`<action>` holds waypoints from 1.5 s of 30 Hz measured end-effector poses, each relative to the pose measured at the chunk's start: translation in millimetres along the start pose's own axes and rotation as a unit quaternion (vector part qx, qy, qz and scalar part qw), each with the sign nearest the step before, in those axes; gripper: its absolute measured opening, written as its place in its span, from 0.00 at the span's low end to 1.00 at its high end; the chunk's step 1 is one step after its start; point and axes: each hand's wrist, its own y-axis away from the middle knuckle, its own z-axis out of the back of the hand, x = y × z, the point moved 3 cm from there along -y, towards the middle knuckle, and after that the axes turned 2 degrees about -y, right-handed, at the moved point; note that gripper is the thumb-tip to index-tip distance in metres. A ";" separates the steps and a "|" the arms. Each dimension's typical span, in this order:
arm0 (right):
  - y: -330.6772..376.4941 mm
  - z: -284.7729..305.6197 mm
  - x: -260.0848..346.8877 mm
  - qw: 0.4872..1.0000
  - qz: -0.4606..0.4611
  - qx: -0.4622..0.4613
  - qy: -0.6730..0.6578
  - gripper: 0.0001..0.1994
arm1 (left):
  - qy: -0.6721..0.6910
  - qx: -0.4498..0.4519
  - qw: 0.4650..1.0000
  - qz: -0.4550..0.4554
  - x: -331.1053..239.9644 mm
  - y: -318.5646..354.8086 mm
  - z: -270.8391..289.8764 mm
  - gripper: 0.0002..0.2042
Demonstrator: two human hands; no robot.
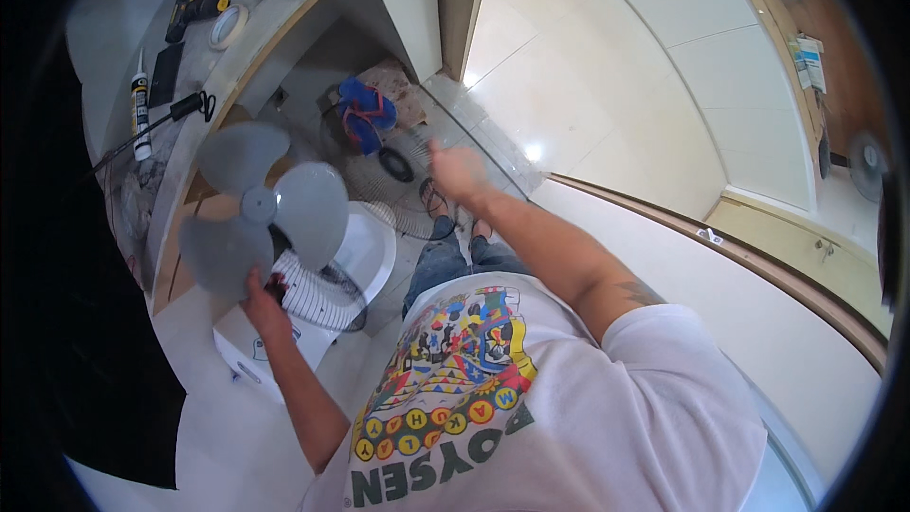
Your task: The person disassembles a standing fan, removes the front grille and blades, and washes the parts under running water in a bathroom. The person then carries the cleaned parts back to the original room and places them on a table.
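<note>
On my left stands an electric fan with three grey blades (259, 206) bare of a front cover. Below the blades, my left hand (268, 308) is closed around the fan near its hub, and the blades partly hide what its fingers grip. The rear wire guard (322, 299) shows under the blades. My right hand (460, 173) is raised ahead of me, its fingers closed on the rim of a round wire fan grille (365, 175) with a dark ring (396, 164) at its centre. Motion blurs the hand and grille slightly.
A cluttered shelf (265, 14) at the left holds a cordless drill (196, 8), a tape roll (228, 27) and a sealant tube (140, 114). Blue slippers (365, 114) lie beyond the grille. A white rounded fixture (379, 251) and a white box (248, 346) stand near the fan.
</note>
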 end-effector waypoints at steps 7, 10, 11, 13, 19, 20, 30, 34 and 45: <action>-11.7 14.4 -44.6 0.988 -0.111 -0.094 0.046 0.29 | -0.113 -0.064 0.991 0.041 11.2 -13.0 -6.4 0.25; -9.6 -3.7 -2.7 1.000 -0.016 0.025 0.003 0.24 | -0.086 0.023 0.996 -0.015 16.4 -7.7 -59.5 0.27; -10.5 -7.6 6.3 0.998 0.030 0.051 -0.014 0.23 | -0.079 0.059 0.995 -0.021 16.1 -6.3 -73.8 0.29; -13.0 -5.3 -4.8 1.000 -0.001 0.016 -0.016 0.21 | -0.081 0.063 0.995 -0.010 14.3 -6.4 -88.9 0.28; -1.8 33.7 -178.2 0.964 -0.242 -0.102 -0.053 0.15 | -0.148 0.071 0.986 0.038 10.5 -45.6 -81.1 0.27; 10.2 43.8 -219.2 0.946 -0.285 -0.123 -0.096 0.15 | -0.169 0.076 0.981 0.050 13.3 -52.6 -79.0 0.27; 88.1 85.7 -517.6 0.580 -0.525 -0.291 -0.551 0.13 | -0.294 0.028 0.951 0.094 16.5 -18.4 -121.7 0.24; 83.6 95.0 -553.3 0.426 -0.523 -0.331 -0.660 0.12 | -0.315 0.002 0.934 0.171 -2.6 23.9 -152.3 0.24; 41.0 184.8 -589.1 0.423 -0.461 -0.348 -0.698 0.08 | -0.350 0.114 0.899 0.236 40.0 -8.5 -251.9 0.15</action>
